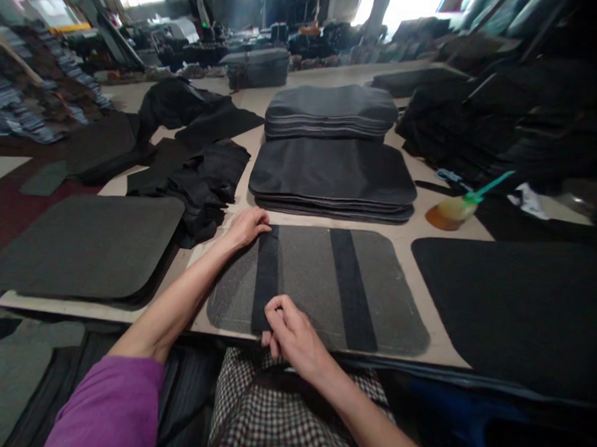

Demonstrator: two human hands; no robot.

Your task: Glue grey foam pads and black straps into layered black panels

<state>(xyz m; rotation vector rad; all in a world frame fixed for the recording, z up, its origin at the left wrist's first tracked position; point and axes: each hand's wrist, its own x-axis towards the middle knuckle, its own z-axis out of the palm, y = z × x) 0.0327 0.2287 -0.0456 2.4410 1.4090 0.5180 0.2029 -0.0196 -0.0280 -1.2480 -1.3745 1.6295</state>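
A grey panel with rounded corners [302, 284] lies flat in front of me, with two dark strips across it. My left hand [249, 226] is at the far end of the left strip [267, 268], its fingers closed together on the strip's end at the panel's far edge. At the near end of that same strip, my right hand [293, 330] is curled in a pinch by the table's front edge. The right strip [354, 290] lies slightly slanted over the panel, touched by neither hand.
Two stacks of dark panels, a nearer one [334, 172] and a farther one [332, 108], stand beyond the work. Other panels lie left [92, 246] and right [524, 302]. Crumpled black fabric [205, 178] is at back left. A cup with a green straw [452, 211] stands at right.
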